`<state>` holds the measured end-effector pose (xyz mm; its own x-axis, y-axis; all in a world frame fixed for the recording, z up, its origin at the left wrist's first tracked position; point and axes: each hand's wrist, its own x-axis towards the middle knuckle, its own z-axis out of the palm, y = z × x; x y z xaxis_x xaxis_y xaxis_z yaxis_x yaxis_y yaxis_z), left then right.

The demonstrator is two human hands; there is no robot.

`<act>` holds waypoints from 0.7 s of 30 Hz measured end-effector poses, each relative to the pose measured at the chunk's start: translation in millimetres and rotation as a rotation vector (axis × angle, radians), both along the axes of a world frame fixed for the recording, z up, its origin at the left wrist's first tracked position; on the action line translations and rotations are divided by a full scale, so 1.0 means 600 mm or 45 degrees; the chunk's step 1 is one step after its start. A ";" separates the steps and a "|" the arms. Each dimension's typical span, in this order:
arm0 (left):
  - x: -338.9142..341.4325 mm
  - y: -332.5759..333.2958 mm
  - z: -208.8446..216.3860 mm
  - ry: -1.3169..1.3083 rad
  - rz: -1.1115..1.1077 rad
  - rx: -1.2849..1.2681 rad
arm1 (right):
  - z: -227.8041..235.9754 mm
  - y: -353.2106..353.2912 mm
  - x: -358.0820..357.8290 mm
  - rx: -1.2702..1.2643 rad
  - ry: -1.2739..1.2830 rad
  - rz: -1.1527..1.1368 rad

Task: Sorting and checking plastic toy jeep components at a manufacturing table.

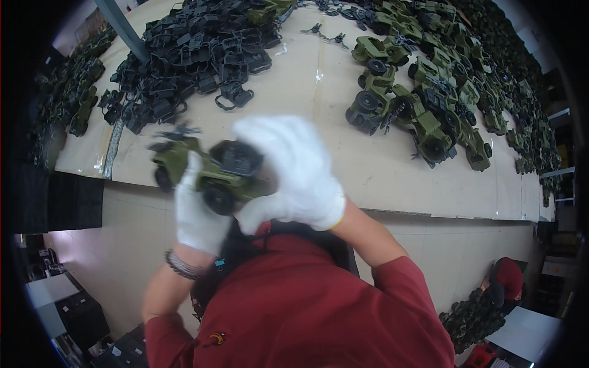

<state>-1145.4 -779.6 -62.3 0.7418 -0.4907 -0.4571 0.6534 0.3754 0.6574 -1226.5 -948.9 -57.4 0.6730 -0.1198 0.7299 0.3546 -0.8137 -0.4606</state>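
Observation:
Over the near edge of the table I hold a green toy jeep [185, 156] with black wheels. My left hand [202, 214], in a white glove, grips it from below, the thumb up along its side. A black plastic frame [235, 158] sits on the jeep's right end. My right hand [294, 172], also white-gloved and blurred by motion, curls round that end, fingers above and thumb below. A small dark gun-like piece [178, 131] sticks up at the jeep's left end. The right fingertips' exact contact is hard to make out.
A big heap of black plastic frames [190, 55] covers the back left of the cardboard-topped table [294, 92]. Many green toy jeeps [423, 122] crowd its right side. A grey post [123, 27] rises at the far left. Another person [508, 279] is at the lower right.

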 end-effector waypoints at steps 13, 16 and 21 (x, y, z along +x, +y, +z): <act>0.443 0.125 0.116 -1.211 0.457 0.250 | -0.081 -0.236 -0.073 -0.447 0.710 -1.010; 0.278 0.039 0.024 -1.571 0.057 0.664 | -0.087 -0.244 -0.063 -0.359 0.548 -0.997; 0.156 -0.050 -0.088 -1.818 -0.364 0.592 | -0.054 -0.261 -0.043 -0.114 0.799 -0.930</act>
